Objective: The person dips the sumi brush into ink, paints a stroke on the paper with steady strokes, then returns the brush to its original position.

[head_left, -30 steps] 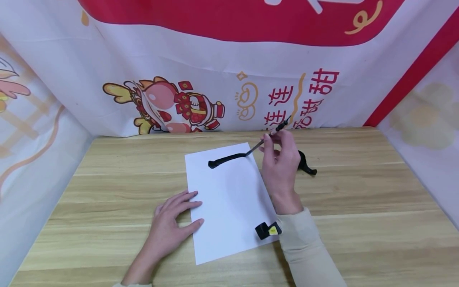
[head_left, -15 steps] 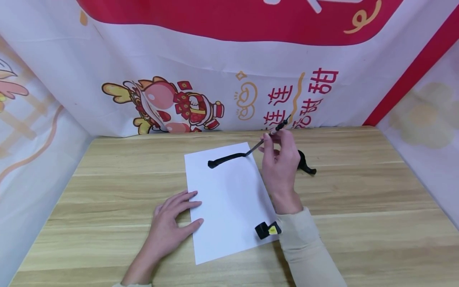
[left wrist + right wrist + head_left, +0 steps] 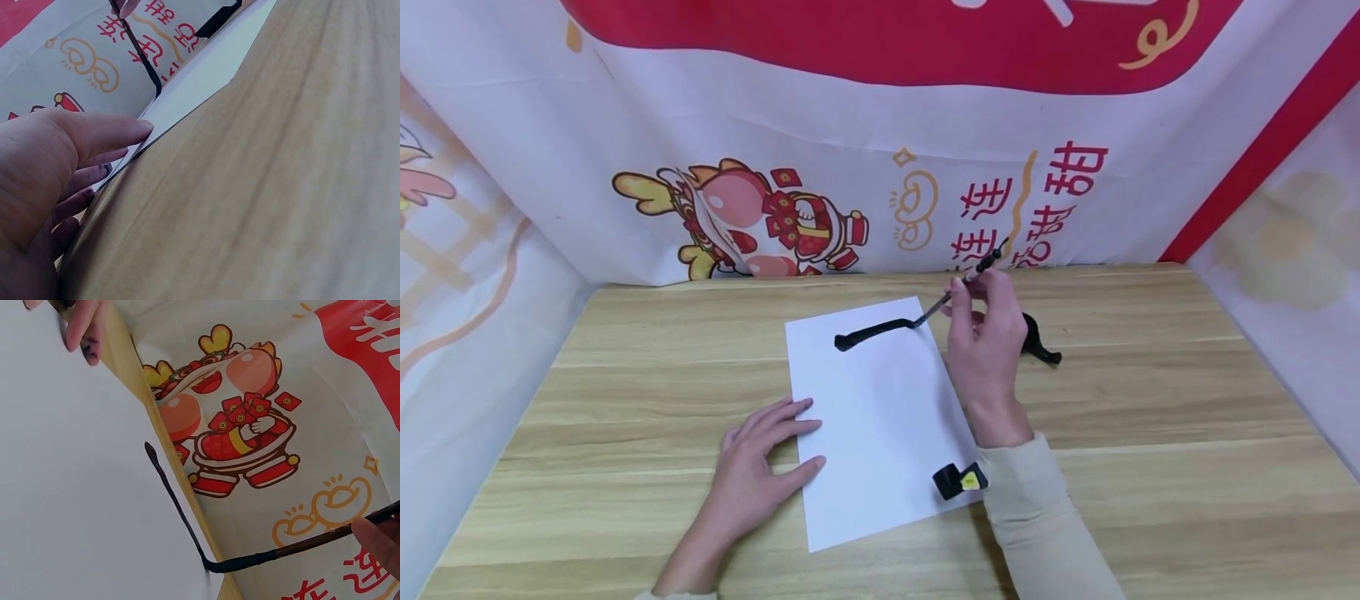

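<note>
A sheet of white paper (image 3: 880,433) lies slightly turned on the table. Across its upper part runs a thick black ink stroke (image 3: 876,332), rising a little to the right. My right hand (image 3: 988,342) pinches a thin dark writing brush (image 3: 942,303), whose bent tip touches the right end of the stroke. In the right wrist view the brush's dark bristles (image 3: 234,565) press on the paper near its edge. My left hand (image 3: 760,467) rests with spread fingers on the paper's left edge. Dark smudges show on some left fingers (image 3: 105,169) in the left wrist view.
A black curved object (image 3: 1042,343), partly hidden behind my right hand, lies on the wooden table (image 3: 1150,400). A black device with a yellow label (image 3: 961,481) sits at my right cuff. A printed cloth (image 3: 820,117) stands behind, with cloth at both sides.
Almost nothing differs. The brush tip stays at the stroke's right end, where the ink looks very slightly lower, and both hands keep their places.
</note>
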`<state>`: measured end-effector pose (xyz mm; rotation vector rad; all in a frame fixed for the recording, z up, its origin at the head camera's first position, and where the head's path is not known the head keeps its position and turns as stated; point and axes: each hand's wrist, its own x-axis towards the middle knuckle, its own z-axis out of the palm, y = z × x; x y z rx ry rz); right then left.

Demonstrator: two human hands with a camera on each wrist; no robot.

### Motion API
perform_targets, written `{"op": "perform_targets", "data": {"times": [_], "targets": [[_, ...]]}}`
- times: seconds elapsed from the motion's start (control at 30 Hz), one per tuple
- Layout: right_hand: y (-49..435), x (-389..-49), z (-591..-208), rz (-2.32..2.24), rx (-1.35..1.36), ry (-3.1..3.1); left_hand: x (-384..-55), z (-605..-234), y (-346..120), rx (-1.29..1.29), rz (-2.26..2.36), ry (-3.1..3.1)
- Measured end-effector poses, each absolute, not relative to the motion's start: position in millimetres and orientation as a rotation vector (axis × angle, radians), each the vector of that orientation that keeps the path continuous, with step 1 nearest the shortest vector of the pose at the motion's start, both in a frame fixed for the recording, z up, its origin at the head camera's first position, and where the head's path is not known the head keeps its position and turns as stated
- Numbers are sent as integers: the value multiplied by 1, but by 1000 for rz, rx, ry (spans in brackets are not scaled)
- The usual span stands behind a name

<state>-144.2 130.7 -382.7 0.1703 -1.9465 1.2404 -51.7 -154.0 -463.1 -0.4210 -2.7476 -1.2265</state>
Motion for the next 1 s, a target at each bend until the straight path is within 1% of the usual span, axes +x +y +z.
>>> {"op": "perform_targets", "data": {"times": [1.0], "targets": [[128,-143,-383,1208,149,-1974,-53,-462,-154,-421,-1217,-2746]]}}
